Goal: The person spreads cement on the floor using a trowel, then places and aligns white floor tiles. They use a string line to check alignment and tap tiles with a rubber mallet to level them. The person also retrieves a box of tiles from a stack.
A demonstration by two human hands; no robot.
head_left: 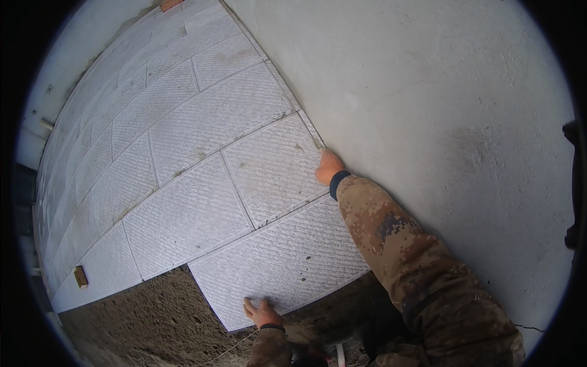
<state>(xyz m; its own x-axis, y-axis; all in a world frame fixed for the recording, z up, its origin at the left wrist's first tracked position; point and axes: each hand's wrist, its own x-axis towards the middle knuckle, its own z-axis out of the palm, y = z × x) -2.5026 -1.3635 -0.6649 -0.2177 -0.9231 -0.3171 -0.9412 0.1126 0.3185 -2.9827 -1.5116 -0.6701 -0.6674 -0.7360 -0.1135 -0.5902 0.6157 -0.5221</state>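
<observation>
My left hand (262,313) rests with fingers apart on the lower part of a pale grey, grooved tile (281,260), near its bottom left corner. My right hand (329,166) is at the right edge of the paving (269,165), beside the plain grey wall, its fingers curled; whatever they may hold is hidden. A narrow strip runs along that edge above the hand. Dark, rough bedding (147,306) shows left of and below the lower tile. My right forearm, in a camouflage sleeve, covers that tile's right end.
Rows of similar tiles stretch to the upper left. A small wooden block (81,276) lies on a tile at the far left. The grey wall (440,110) fills the right side. A thin line crosses the bedding, and a white pipe-like piece (341,356) shows at the bottom.
</observation>
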